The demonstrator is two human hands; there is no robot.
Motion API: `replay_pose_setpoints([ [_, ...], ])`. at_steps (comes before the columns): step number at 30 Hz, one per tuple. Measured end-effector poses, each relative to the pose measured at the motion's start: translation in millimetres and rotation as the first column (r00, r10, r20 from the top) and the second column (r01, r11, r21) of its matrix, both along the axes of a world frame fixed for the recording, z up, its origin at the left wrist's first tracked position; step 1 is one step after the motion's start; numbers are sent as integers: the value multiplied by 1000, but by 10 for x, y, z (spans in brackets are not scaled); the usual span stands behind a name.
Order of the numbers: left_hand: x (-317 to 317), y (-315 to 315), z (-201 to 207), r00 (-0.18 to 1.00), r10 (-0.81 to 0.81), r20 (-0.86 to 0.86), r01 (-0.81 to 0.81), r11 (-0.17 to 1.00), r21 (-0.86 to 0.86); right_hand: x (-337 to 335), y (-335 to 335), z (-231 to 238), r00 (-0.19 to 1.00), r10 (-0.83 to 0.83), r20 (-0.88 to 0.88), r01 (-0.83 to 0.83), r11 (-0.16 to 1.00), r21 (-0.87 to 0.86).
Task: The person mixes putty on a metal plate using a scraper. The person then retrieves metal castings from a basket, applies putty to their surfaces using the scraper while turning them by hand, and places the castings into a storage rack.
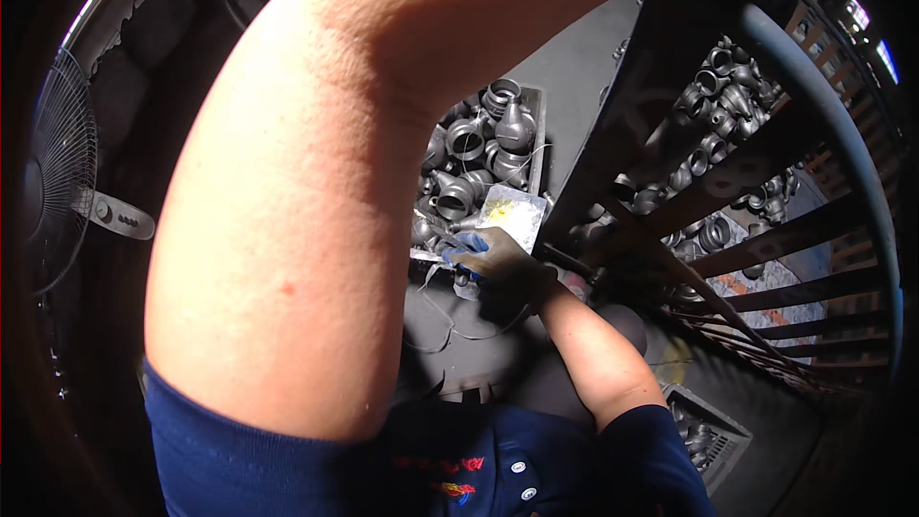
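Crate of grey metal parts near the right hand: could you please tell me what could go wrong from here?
The thin cord hangs in loops close to the gloved right hand, so it might snag. The metal parts lie loosely heaped in the crate, so some could shift if knocked. The left arm hides part of the crate from this view, so a shift there might go unseen.

Floor (577, 53): grey, along right edge of crate (541, 129)
Fan (62, 182): well left of it
Bright patches (859, 13): beyond its upper-right corner
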State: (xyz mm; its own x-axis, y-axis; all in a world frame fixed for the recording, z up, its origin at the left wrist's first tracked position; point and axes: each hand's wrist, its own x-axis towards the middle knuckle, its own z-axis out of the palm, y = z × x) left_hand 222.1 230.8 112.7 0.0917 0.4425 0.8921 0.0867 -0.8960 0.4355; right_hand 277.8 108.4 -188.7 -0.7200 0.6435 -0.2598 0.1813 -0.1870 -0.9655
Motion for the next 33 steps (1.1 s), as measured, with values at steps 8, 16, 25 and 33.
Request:
replay_pose_setpoints([
  [8,-823,397,-626,974,171,151,-103,921,-375,-22,2,-52,999,-1,52,5,997,-76],
  [16,-2774,561,-4100,765,618,-181,-321,123,-939,-19,41,111,993,-84,81,95,983,-154],
  [25,-2322,517,-4069,652,466,-598,-664,-29,-747,-149,152,207,976,-211,55,218,920,-327],
  [33,-2284,-221,-3329,890,443,107,-75,374,-925,-119,248,69,927,-346,-147,266,880,-395],
])
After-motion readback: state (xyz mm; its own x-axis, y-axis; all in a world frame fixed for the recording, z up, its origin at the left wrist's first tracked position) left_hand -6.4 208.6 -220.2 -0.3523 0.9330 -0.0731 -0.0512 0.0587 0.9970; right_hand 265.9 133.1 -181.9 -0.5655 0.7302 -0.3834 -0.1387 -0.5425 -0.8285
